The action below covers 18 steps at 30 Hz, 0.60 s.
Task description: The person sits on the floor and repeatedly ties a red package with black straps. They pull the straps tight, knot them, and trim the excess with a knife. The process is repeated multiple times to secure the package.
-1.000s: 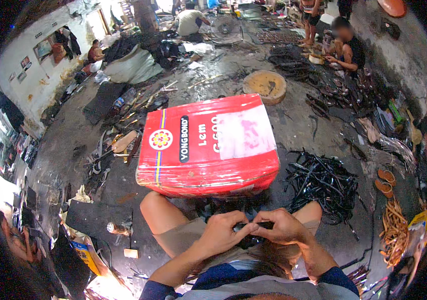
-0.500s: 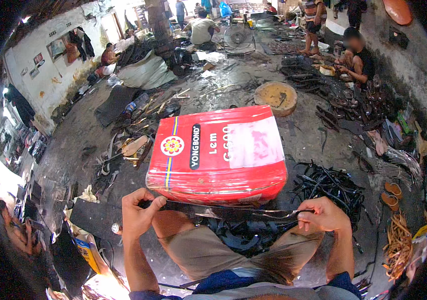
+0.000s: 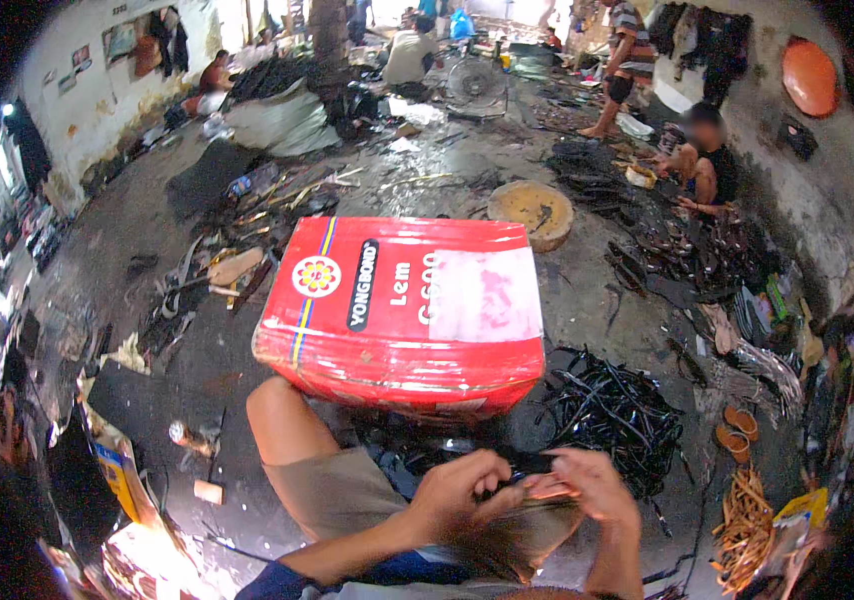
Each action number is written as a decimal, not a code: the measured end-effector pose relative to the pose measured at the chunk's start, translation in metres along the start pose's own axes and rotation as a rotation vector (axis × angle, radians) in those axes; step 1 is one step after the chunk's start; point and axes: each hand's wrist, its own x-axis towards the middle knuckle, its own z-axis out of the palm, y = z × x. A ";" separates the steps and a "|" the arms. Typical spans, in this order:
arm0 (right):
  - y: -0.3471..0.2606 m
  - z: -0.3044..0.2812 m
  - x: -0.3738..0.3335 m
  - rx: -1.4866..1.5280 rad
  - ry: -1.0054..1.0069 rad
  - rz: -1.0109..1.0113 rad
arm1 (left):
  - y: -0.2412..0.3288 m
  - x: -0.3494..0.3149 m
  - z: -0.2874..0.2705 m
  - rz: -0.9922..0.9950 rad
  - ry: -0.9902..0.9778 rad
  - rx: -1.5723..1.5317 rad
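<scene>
My left hand (image 3: 459, 492) and my right hand (image 3: 589, 484) are close together over my right thigh. Both are closed on a dark strip (image 3: 527, 462), a short black length of which shows between them; the fingers hide the rest. Just beyond the hands, a large red carton (image 3: 387, 375) wrapped in clear tape stands between my knees, a whitish patch on the right of its top. Right of the carton lies a tangled heap of shiny black strips (image 3: 622, 410).
A round wooden block (image 3: 531, 212) stands behind the carton. Brown strips (image 3: 744, 520) and orange sandals (image 3: 737, 434) lie at the right. A small bottle (image 3: 187, 436) is on the left floor. A seated person (image 3: 709, 165) works at the right wall; a fan (image 3: 477, 82) stands farther back.
Before, my hands were wide apart with the dark strip stretched between them along the carton's near side. My left hand has moved right and down to my right hand. The view has shifted.
</scene>
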 end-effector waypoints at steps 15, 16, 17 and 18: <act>0.067 0.064 0.037 -0.451 0.120 -0.218 | -0.077 -0.016 0.014 -0.443 0.043 -0.473; 0.064 0.062 0.038 -0.432 0.079 -0.211 | -0.078 -0.017 0.015 -0.472 0.054 -0.532; 0.062 0.060 0.038 -0.412 0.038 -0.203 | -0.079 -0.018 0.013 -0.479 0.038 -0.527; 0.064 0.059 0.038 -0.407 0.022 -0.231 | -0.080 -0.018 0.010 -0.486 0.021 -0.521</act>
